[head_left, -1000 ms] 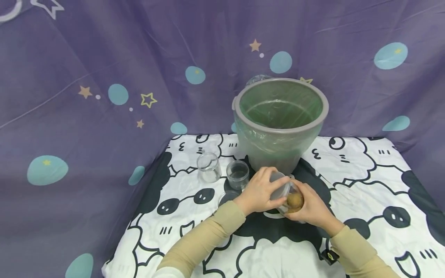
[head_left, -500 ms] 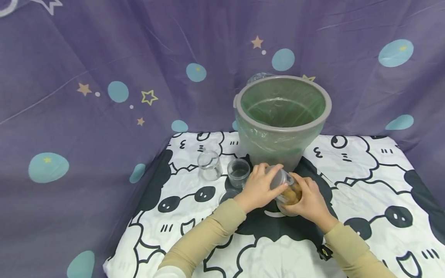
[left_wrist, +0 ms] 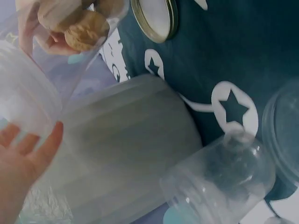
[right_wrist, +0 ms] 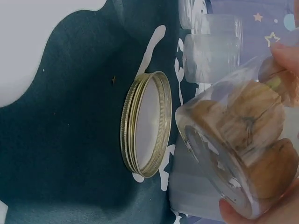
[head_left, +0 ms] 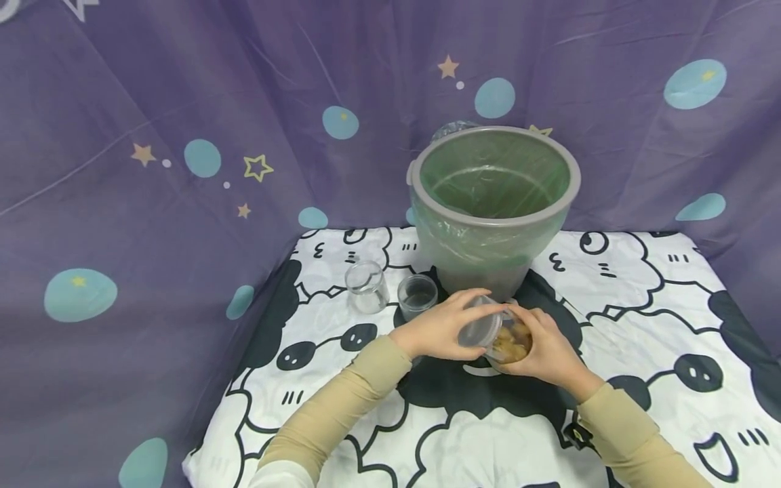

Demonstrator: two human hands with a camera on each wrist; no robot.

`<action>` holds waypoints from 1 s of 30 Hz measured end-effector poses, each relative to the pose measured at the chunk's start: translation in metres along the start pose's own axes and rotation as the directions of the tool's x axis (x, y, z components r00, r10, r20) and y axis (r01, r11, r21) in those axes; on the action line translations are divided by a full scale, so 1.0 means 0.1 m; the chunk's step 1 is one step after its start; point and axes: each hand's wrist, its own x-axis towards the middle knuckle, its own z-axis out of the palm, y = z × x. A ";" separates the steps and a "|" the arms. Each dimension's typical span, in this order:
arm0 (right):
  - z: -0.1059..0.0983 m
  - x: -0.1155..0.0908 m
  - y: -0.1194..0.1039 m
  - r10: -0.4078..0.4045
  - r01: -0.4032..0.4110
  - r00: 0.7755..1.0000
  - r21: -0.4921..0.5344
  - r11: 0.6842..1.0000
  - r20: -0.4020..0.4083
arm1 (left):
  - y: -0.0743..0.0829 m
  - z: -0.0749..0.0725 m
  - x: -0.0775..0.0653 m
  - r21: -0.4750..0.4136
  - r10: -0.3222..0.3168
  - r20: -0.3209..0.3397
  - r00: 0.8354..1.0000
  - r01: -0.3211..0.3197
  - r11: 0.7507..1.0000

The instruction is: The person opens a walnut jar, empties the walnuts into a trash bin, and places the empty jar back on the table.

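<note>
My right hand grips a clear jar from the right, fingers and thumb round its wall. Inside lie several brown, wrinkled walnuts. The jar is tilted, its mouth end toward my left hand. At that end, my left thumb and fingers span a translucent round lid, whitish and ridged in the left wrist view, its rim right at the jar's mouth. A gold screw lid lies on the dark part of the cloth, below the jar.
A grey bucket lined with a thin plastic bag stands just behind the hands. To the left are two clear containers, a taller jar and a shorter one. Patterned cloth covers the table; a purple curtain hangs behind.
My left hand has shifted slightly left and turned, its forearm now covering a clear round item seen before. The jar has tilted further, and the walnuts inside have moved.
</note>
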 end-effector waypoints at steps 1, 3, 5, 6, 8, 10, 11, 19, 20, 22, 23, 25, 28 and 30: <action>0.00 0.00 0.00 0.008 -0.008 1.000 -0.004 1.000 0.001 | 0.01 0.01 0.00 -0.002 -0.032 -0.010 0.999 0.032 0.999; -0.01 0.01 -0.02 0.026 -0.026 1.000 -0.013 1.000 0.005 | 0.03 0.02 0.01 0.005 -0.104 -0.029 0.994 0.105 0.995; -0.01 0.01 -0.02 0.043 -0.043 0.999 -0.026 0.999 0.011 | 0.06 0.03 0.02 0.020 -0.179 -0.042 0.983 0.180 0.983; -0.02 0.02 -0.03 0.050 -0.049 0.999 -0.033 0.998 0.013 | 0.08 0.04 0.03 0.022 -0.220 -0.045 0.975 0.221 0.975; -0.03 0.02 -0.03 0.059 -0.058 0.998 -0.049 0.997 0.020 | 0.10 0.05 0.05 0.036 -0.292 -0.041 0.956 0.293 0.955; -0.03 0.02 -0.03 0.060 -0.059 0.998 -0.062 0.996 0.023 | 0.12 0.06 0.06 0.040 -0.354 -0.025 0.935 0.355 0.934; -0.03 0.01 -0.02 0.057 -0.056 0.998 -0.067 0.996 0.024 | 0.13 0.06 0.07 0.039 -0.377 -0.013 0.926 0.378 0.925; -0.05 -0.02 0.02 0.012 -0.011 0.999 -0.037 0.999 0.032 | 0.06 0.03 0.00 -0.016 -0.180 0.052 0.982 0.181 0.983; -0.06 -0.02 0.02 0.011 -0.009 0.999 -0.034 0.999 0.040 | 0.05 0.02 -0.02 -0.013 -0.124 0.056 0.991 0.125 0.992; -0.07 -0.02 0.02 0.010 -0.009 0.998 -0.021 1.000 0.054 | 0.02 0.01 -0.04 -0.002 -0.035 0.061 0.998 0.035 0.999; -0.08 -0.02 0.02 0.013 -0.012 0.998 -0.015 1.000 0.062 | 0.00 0.00 -0.05 0.003 -0.006 0.064 0.998 0.005 1.000; -0.09 -0.02 0.02 0.020 -0.019 0.997 -0.008 1.000 0.075 | -0.01 -0.01 -0.05 0.002 0.017 0.065 0.998 -0.018 1.000; -0.10 -0.02 0.02 0.035 -0.034 0.996 -0.009 0.999 0.087 | -0.03 -0.02 -0.06 -0.003 0.002 0.044 0.999 -0.002 1.000; -0.10 -0.02 0.02 0.054 -0.053 0.994 -0.018 0.998 0.093 | -0.02 0.00 -0.06 -0.005 -0.017 0.018 1.000 0.017 1.000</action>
